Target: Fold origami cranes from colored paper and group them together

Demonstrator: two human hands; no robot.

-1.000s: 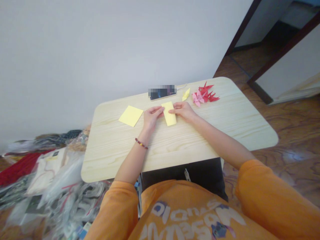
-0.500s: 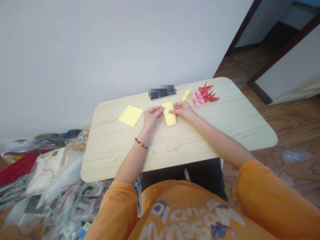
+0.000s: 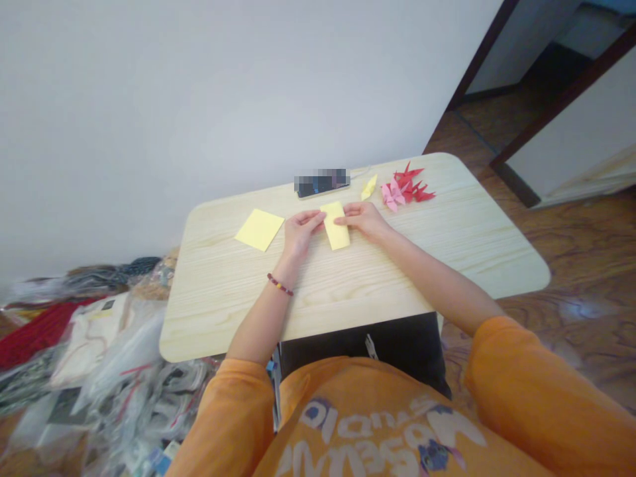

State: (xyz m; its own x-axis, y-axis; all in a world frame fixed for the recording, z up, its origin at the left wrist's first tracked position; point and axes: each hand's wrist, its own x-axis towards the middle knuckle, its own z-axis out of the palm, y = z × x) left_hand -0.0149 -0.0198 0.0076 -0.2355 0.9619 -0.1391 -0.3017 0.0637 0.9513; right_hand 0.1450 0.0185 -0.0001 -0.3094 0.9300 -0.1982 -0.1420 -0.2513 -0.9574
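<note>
The left hand (image 3: pixel 301 232) and right hand (image 3: pixel 365 220) pinch a yellow strip (image 3: pixel 335 226) at its long edges; a yellow square (image 3: pixel 259 229) lies just left; the counter (image 3: pixel 397 291) edge sits well behind them.

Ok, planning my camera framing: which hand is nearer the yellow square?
Left. The left hand sits right beside the yellow square; the right hand is farther off, past the folded yellow strip.

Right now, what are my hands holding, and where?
A yellow paper strip, held at its long side edges by the fingertips of your left hand and right hand.
</note>
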